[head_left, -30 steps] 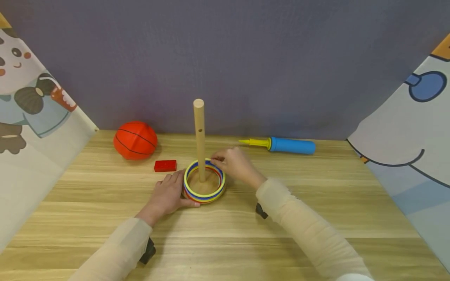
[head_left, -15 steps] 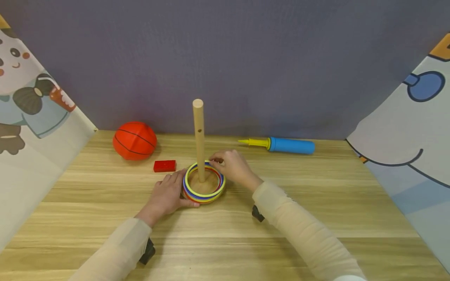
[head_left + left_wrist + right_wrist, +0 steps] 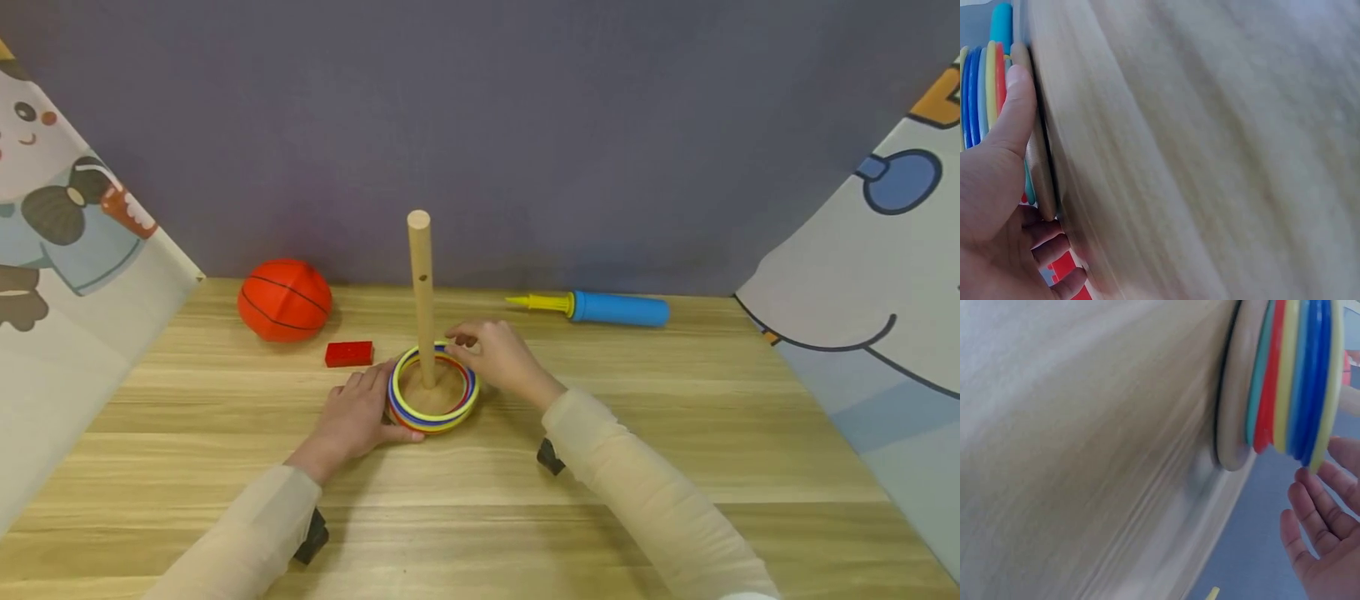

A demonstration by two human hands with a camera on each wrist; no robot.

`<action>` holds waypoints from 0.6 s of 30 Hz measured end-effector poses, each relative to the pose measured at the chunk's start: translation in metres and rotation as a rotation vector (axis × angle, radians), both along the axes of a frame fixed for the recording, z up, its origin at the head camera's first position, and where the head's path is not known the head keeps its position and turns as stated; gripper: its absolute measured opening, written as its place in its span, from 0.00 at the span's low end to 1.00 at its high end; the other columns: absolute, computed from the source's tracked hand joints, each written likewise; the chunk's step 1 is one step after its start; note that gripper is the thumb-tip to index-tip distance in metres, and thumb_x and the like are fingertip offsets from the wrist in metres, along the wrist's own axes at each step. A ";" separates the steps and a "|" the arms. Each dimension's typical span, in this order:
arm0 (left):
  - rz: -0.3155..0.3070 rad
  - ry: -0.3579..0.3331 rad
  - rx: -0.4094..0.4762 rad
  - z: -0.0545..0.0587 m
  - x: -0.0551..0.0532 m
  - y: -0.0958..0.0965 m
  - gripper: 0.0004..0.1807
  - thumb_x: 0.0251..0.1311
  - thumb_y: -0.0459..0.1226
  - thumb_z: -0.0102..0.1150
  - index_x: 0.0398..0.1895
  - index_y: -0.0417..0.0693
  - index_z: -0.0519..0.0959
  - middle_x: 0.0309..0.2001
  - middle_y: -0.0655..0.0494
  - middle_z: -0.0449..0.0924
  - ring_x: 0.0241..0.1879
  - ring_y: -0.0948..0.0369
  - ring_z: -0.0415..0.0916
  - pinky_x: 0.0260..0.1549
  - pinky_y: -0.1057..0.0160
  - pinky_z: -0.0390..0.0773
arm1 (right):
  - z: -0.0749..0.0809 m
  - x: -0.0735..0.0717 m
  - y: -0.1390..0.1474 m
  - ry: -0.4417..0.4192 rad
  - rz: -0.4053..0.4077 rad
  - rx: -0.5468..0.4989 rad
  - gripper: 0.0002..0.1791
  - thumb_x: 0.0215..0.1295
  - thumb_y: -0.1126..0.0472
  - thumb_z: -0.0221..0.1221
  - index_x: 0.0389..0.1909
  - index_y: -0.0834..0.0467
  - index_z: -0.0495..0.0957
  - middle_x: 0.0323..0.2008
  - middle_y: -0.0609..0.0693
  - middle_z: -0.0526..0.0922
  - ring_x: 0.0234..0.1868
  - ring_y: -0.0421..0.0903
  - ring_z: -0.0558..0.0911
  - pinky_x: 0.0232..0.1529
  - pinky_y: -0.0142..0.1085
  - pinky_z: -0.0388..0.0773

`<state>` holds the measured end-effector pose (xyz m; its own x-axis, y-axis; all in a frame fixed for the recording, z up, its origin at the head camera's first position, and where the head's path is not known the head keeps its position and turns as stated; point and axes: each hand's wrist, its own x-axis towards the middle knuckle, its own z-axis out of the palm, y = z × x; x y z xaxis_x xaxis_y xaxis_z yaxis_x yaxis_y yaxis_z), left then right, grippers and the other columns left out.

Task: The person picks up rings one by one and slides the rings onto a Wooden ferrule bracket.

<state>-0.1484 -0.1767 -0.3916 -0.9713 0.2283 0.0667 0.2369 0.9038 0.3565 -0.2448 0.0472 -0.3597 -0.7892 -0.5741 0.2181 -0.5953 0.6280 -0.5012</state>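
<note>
An upright wooden peg (image 3: pixel 422 292) rises from a round wooden base (image 3: pixel 1238 412). Several coloured rings are stacked around it, with a yellow ring (image 3: pixel 431 419) on top. My left hand (image 3: pixel 348 421) grips the base from the left. Its thumb lies along the base's near edge in the left wrist view, and the other fingers curl behind. At the far right of the stack, my right hand (image 3: pixel 504 358) has thumb and fingertips at the top yellow ring's rim, pinching it. Blue, light blue, red and green rings (image 3: pixel 1252 406) sit below.
Behind and left of the stack lies a red block (image 3: pixel 348 354). Farther back sits a partly deflated orange-red ball (image 3: pixel 285 300) with black lines. A blue pump (image 3: pixel 618 308) with a yellow nozzle lies near the grey back wall (image 3: pixel 480 150). Printed side panels flank the table.
My right hand has come slightly nearer with the top yellow ring's far edge, then stayed almost still. The left hand keeps its hold on the base. The head view has shifted slightly.
</note>
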 end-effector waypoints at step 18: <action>-0.051 -0.232 0.068 0.036 -0.008 -0.028 0.64 0.49 0.58 0.76 0.77 0.29 0.52 0.75 0.28 0.53 0.73 0.30 0.50 0.60 0.24 0.58 | 0.023 0.008 0.065 -0.067 -0.064 -0.019 0.22 0.72 0.55 0.62 0.64 0.57 0.79 0.61 0.55 0.80 0.57 0.54 0.80 0.54 0.51 0.79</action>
<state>-0.1565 -0.2048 -0.3559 -0.9499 0.2797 -0.1397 0.1862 0.8650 0.4659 -0.2368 0.1118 -0.3366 -0.8375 -0.5180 0.1741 -0.5189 0.6538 -0.5508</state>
